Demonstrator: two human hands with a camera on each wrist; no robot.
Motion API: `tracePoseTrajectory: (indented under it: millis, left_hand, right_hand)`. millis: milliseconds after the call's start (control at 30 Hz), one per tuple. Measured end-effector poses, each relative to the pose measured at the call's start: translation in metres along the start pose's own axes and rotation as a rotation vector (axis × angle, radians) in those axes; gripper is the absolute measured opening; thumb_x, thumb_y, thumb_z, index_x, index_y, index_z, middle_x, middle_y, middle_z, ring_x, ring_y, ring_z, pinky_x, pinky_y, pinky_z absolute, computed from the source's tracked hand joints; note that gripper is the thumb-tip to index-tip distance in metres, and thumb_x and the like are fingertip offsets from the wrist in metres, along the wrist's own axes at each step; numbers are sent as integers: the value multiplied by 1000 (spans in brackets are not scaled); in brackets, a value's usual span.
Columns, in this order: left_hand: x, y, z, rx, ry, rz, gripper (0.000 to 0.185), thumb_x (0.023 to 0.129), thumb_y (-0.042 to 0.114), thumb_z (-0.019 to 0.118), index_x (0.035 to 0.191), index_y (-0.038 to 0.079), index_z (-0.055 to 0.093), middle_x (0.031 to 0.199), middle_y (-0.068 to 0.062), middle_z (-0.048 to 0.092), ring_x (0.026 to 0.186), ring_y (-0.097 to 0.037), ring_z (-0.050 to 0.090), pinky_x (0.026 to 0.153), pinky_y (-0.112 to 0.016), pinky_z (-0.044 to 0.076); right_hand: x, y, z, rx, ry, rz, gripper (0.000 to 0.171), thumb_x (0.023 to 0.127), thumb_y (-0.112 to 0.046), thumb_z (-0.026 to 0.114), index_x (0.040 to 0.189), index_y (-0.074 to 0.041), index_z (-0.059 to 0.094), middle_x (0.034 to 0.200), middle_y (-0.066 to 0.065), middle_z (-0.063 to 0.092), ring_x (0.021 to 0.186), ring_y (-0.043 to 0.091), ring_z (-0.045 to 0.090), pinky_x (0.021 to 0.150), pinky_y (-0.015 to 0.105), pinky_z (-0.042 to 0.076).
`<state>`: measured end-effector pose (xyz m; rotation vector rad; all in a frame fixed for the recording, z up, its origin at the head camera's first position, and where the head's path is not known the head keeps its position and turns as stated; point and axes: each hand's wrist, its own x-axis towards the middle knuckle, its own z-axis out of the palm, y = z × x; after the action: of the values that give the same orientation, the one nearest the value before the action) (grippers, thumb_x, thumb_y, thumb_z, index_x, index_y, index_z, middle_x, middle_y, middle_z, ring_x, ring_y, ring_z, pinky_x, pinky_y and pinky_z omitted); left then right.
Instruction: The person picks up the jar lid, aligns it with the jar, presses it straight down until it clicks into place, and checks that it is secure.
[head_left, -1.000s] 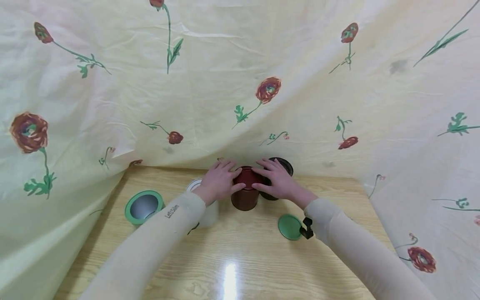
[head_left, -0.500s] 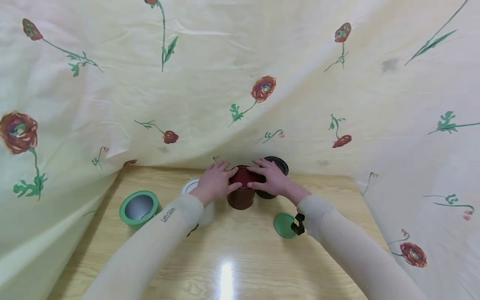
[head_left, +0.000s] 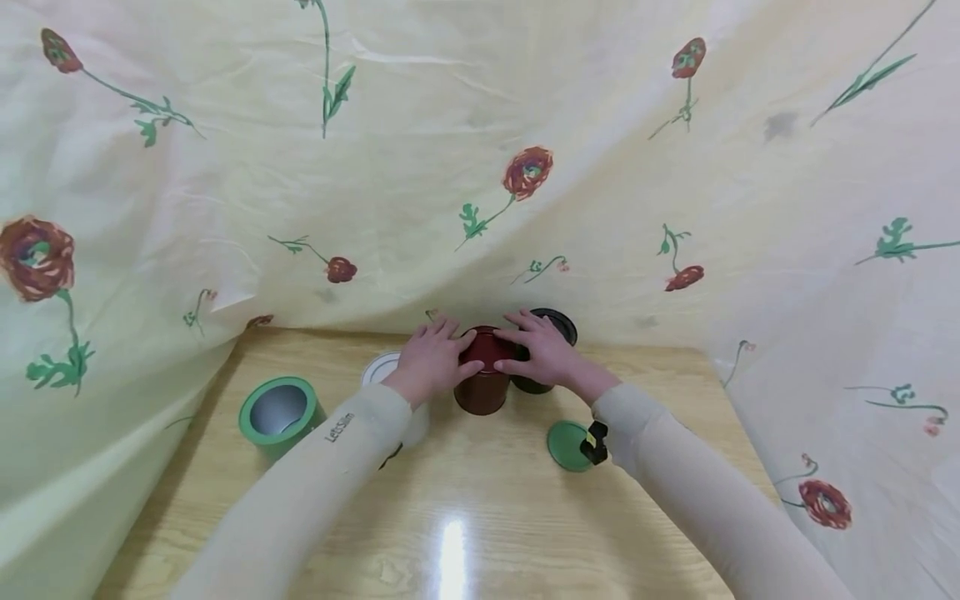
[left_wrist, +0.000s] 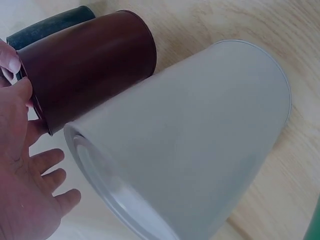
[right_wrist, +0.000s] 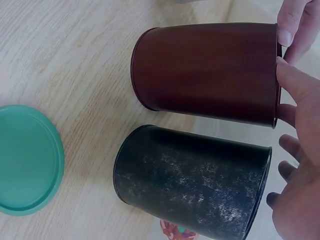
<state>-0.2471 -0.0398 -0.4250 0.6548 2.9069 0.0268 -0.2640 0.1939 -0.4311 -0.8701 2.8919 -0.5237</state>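
Two hands meet on top of the dark red can (head_left: 485, 375), which stands upright on the wooden table (head_left: 465, 500), near its far edge and close to the flowered cloth (head_left: 480, 167) that hangs behind. The left hand (head_left: 431, 360) lies over the left part of the can's lid, fingers straight and a little spread, with the thumb against the rim. The right hand (head_left: 542, 350) lies over the right part in the same way — fingers long and relaxed, the thumb at the rim.

From the left wrist view the thumb and one fingertip touch the rim of the dark red can (left_wrist: 87, 65), and the other fingers (left_wrist: 47, 162) stand free and apart. From the right wrist view the fingers (right_wrist: 295, 80) reach the top edge of the dark red can (right_wrist: 205, 70); how hard they press I cannot tell.

Just to the left of the red can stands a white can (head_left: 390, 375), partly hidden by the left sleeve. Just to the right and a little behind stands a black can (head_left: 551, 329); in the right wrist view the two are side by side, perhaps touching. A green can (head_left: 279, 414), open at the top, stands well apart on the left. A green lid (head_left: 566, 446) lies flat on the table, near the right wrist.
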Motion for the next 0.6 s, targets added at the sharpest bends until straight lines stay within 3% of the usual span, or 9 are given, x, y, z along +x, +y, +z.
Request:
tracePoseTrajectory:
  millis: [367, 600]
  left_hand:
    - [0, 1, 3, 76, 45, -15, 71, 110, 66, 38, 168, 27, 37, 176, -10, 27, 164, -35, 19, 132, -57, 18]
    - [-5, 4, 0, 95, 52, 8, 72, 109, 67, 37, 169, 27, 35, 177, -11, 25, 165, -33, 17, 133, -57, 16]
  right_hand:
    - [-4, 3, -1, -92, 13, -16, 64, 101, -45, 72, 154, -11, 60, 168, 23, 38, 160, 48, 22, 129, 70, 13]
    - [-12, 6, -10, -112, 38, -35, 66, 100, -44, 74, 153, -8, 60, 167, 23, 40, 160, 47, 24, 129, 70, 13]
